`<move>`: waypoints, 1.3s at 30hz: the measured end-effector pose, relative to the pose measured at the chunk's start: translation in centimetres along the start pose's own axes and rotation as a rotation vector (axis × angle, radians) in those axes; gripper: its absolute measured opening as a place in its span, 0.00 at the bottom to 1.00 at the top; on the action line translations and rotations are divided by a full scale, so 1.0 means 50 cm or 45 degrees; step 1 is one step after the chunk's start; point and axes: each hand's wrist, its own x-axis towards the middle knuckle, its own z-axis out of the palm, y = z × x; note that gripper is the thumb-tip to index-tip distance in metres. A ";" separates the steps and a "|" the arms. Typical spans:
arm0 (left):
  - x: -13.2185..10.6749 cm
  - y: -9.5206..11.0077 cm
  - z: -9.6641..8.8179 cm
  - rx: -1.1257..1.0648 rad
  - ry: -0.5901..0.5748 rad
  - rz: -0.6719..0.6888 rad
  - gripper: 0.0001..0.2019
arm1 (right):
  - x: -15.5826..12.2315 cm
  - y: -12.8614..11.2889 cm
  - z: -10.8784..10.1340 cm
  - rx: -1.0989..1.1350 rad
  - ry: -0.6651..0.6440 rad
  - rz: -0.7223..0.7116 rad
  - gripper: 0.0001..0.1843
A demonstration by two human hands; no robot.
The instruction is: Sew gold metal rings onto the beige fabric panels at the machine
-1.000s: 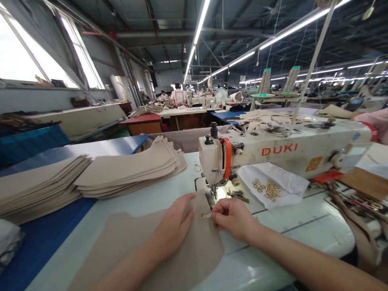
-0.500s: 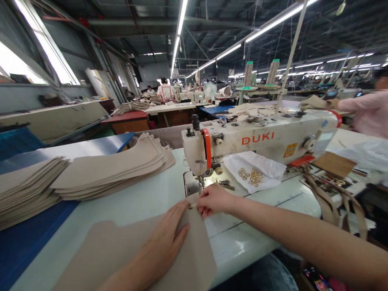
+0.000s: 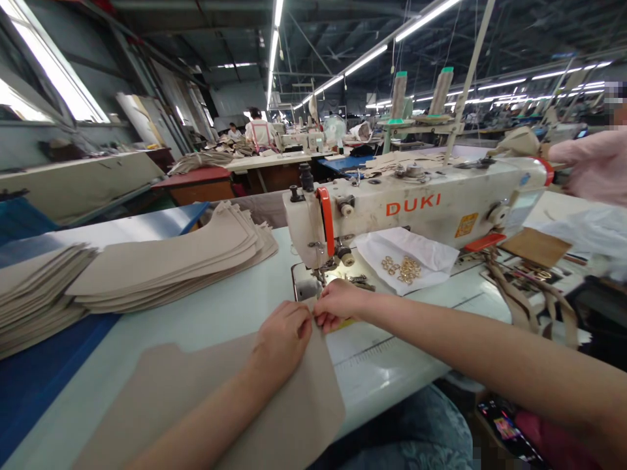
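Note:
A large beige fabric panel (image 3: 206, 372) lies on the sewing table, its narrow upper end near the needle area of the sewing machine (image 3: 313, 241). My left hand (image 3: 284, 336) rests over that end with fingers bent and drawn together; what they grip is hidden. Close beside it, my right hand (image 3: 337, 303) pinches a small fabric tab just in front of the presser foot, mostly covered by the fingers. The fingertips of both hands nearly meet. The brass ring at the tab is hidden now.
Gold rings (image 3: 406, 269) sit on a white sheet (image 3: 435, 251) beneath the machine arm. Stacked beige panels (image 3: 166, 261) stand to the left. Fabric straps (image 3: 519, 300) hang at the right. Thread cones (image 3: 399, 94) rise behind, and a person in pink (image 3: 592, 163) is at right.
My left hand, which lay flat with fingers stretched, has curled its fingers and come up to the tab. The brass ring has gone from sight. My right hand stays pinched; the view shifted slightly.

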 end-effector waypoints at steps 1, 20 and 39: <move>0.000 0.000 0.003 0.013 -0.008 -0.008 0.10 | 0.001 0.000 -0.001 -0.046 0.001 -0.019 0.10; -0.002 -0.005 0.003 -0.096 -0.054 -0.071 0.09 | -0.111 0.119 -0.038 -1.731 0.173 -1.530 0.07; -0.006 -0.012 0.007 -0.022 -0.041 0.021 0.10 | -0.065 0.121 -0.011 -1.494 0.184 -1.558 0.06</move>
